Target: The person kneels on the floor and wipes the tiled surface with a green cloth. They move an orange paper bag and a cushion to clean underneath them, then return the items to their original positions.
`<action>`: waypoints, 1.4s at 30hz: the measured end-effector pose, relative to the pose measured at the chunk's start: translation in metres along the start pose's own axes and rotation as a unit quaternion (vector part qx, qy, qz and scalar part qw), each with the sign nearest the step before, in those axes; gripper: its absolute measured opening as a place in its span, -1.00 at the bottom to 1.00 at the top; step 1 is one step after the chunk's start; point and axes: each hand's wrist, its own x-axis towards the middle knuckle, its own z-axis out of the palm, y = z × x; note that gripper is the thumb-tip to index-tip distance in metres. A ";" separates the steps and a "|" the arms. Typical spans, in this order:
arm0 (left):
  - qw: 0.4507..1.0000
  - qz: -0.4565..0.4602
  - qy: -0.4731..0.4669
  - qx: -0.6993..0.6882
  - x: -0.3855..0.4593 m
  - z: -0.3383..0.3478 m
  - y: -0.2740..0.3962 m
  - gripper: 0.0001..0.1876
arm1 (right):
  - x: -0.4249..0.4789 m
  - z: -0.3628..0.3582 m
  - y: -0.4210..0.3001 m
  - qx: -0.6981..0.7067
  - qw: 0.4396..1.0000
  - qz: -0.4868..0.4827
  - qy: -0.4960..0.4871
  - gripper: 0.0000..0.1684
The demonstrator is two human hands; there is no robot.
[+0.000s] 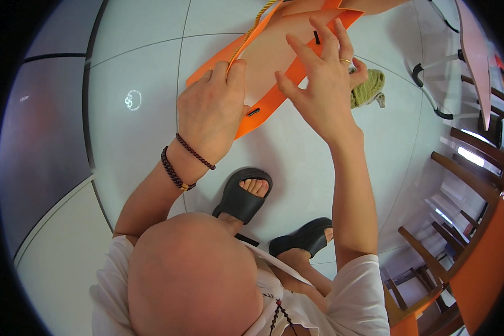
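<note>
An orange gift bag [269, 101] with a pale tan inside hangs tilted over the floor, its mouth towards me. My left hand [210, 105] grips one side of the bag's rim, with a twisted yellow rope handle [252, 33] running up from between the fingers. Short black handle toggles [254, 112] poke through the near rim. Fingers spread, my right hand [323, 80] is over the near side of the rim and holds nothing; whether its fingertips touch the bag, I cannot tell. The bag's far end runs out of the picture at the top.
Below the bag is a white tiled floor [130, 138]. A crumpled green cloth [368, 88] lies past my right hand. Wooden chairs [466, 176] with orange parts and a pink panel on metal legs [474, 63] stand right. Grey and white cabinet fronts [46, 126] line the left.
</note>
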 end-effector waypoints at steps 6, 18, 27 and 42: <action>1.000 0.024 0.002 0.012 0.001 0.000 0.002 -0.30 | -0.021 0.003 0.021 -0.051 0.996 -0.073 -0.006 -0.32; 0.994 0.103 0.006 -0.024 0.005 -0.013 0.001 -0.50 | -0.010 -0.029 0.045 -0.442 0.835 -0.315 -0.093 -0.63; 0.992 0.119 0.032 -0.004 0.004 -0.012 0.002 -0.54 | -0.001 -0.060 0.064 -0.413 0.861 -0.287 -0.078 -0.86; 0.994 0.106 0.007 -0.021 0.005 -0.016 0.002 -0.54 | -0.016 -0.086 0.083 -0.216 0.941 -0.254 0.060 -0.82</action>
